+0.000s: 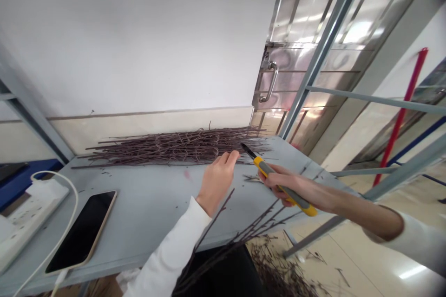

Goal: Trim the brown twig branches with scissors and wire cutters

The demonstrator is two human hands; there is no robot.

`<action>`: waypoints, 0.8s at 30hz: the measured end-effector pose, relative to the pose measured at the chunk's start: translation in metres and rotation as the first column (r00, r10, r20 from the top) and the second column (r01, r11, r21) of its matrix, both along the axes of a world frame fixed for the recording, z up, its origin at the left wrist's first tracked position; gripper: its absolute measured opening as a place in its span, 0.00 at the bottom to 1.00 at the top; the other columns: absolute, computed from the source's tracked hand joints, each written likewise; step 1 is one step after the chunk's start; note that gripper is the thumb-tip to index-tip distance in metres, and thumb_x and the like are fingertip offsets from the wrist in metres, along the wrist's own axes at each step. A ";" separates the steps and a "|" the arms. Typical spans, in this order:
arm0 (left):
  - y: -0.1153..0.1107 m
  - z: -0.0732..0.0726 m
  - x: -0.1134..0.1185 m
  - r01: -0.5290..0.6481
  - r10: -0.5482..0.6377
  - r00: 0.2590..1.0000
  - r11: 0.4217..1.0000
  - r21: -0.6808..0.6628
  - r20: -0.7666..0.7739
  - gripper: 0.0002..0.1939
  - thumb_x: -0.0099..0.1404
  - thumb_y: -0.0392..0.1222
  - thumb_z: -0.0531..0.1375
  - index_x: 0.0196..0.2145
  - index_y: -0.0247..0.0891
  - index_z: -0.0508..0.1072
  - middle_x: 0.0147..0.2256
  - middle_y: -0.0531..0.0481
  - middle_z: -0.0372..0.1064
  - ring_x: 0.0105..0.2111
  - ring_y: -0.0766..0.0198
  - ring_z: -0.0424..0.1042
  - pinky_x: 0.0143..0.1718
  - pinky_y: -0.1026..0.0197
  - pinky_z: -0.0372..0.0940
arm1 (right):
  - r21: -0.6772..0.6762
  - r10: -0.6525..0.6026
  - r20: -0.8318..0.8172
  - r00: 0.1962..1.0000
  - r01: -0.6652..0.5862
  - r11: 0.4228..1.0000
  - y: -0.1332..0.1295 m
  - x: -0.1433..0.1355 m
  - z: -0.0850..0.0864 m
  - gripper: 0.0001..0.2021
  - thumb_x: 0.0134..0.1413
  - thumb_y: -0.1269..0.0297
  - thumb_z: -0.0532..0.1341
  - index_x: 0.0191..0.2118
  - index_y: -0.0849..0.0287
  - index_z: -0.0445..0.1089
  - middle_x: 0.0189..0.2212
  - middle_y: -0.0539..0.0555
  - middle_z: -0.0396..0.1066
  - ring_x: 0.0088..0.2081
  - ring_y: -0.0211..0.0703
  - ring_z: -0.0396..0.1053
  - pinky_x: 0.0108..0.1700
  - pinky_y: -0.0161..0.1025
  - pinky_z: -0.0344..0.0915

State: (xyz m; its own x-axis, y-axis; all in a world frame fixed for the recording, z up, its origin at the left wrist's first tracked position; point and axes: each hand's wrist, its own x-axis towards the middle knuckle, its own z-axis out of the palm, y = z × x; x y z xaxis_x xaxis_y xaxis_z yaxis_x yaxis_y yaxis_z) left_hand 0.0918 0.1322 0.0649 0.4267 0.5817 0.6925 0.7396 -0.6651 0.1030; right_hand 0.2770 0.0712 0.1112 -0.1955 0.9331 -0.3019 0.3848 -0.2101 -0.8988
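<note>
In my right hand (284,182) is a utility knife (264,167) with a yellow and grey handle. Its dark blade points up and left, close to the fingertips of my left hand (216,181). The left fingers are bent and pressed together; what they pinch, if anything, cannot be made out. Just beyond both hands lies a long bundle of thin dark twigs (174,147) along the back of the grey table. More loose branches (240,237) reach over the front edge beneath my forearms.
A phone (83,229) on a white cable lies at the left beside a power strip (35,216). The grey table (146,204) meets a wall behind. A metal frame post (322,51) rises at the right. Cut twigs (278,260) litter the floor.
</note>
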 end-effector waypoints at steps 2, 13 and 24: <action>0.001 -0.001 0.001 -0.010 0.013 0.999 0.997 0.078 -0.040 0.10 0.66 0.30 0.55 0.44 0.37 0.69 0.33 0.52 0.73 0.30 0.65 0.74 0.27 0.67 0.65 | -0.097 -0.009 -0.018 1.000 0.007 0.995 0.002 0.000 0.010 0.12 0.45 0.54 0.59 0.30 0.55 0.57 0.21 0.43 0.54 0.18 0.31 0.52 0.18 0.32 0.57; 0.010 -0.007 -0.006 0.150 -0.191 0.951 0.973 0.177 0.245 0.14 0.65 0.26 0.52 0.44 0.36 0.72 0.36 0.49 0.76 0.35 0.65 0.76 0.35 0.66 0.69 | -0.232 -0.070 -0.197 0.978 0.023 0.972 -0.005 -0.021 0.022 0.11 0.38 0.63 0.58 0.23 0.55 0.52 0.16 0.41 0.47 0.15 0.28 0.42 0.13 0.28 0.42; 0.009 0.008 -0.004 0.546 -0.410 0.710 0.834 -0.079 0.573 0.14 0.64 0.27 0.50 0.33 0.37 0.74 0.29 0.52 0.74 0.28 0.68 0.71 0.33 0.67 0.65 | -0.077 0.007 -0.634 0.774 -0.072 0.994 -0.029 -0.032 -0.026 0.13 0.40 0.63 0.60 0.27 0.55 0.51 0.18 0.40 0.44 0.16 0.27 0.39 0.15 0.27 0.39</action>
